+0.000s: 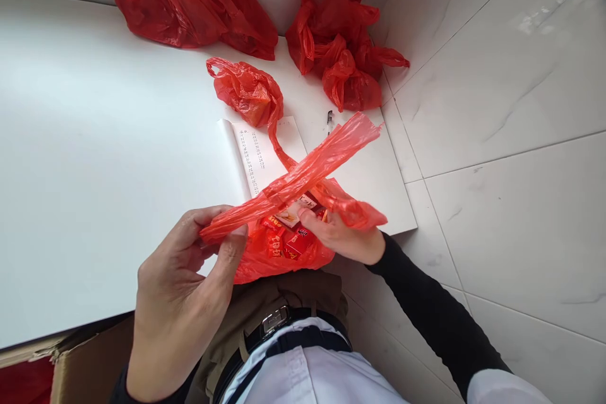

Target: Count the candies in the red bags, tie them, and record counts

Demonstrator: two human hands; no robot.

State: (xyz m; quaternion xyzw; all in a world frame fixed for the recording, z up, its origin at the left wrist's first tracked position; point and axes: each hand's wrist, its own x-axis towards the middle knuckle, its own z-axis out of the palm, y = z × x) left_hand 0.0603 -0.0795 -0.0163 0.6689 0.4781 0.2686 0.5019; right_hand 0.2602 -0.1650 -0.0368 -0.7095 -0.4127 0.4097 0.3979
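Observation:
A thin red plastic bag (255,267) full of wrapped snacks (284,241) is in front of my waist, at the table's near edge. My left hand (189,284) pinches the bag's stretched rim between thumb and fingers, left of the opening. Inside the mouth, my right hand (338,237) is closed with its thumb on a cream and dark-red snack packet (296,211); its other fingers are hidden. A twisted strip of the bag crosses above that packet.
An open notebook (269,167) with handwritten number columns lies beyond the bag, a pen (329,118) to its right. A small tied red bag (249,91) sits over its top edge. More red bags (180,6) rest against the wall. A cardboard box (89,360) stands lower left.

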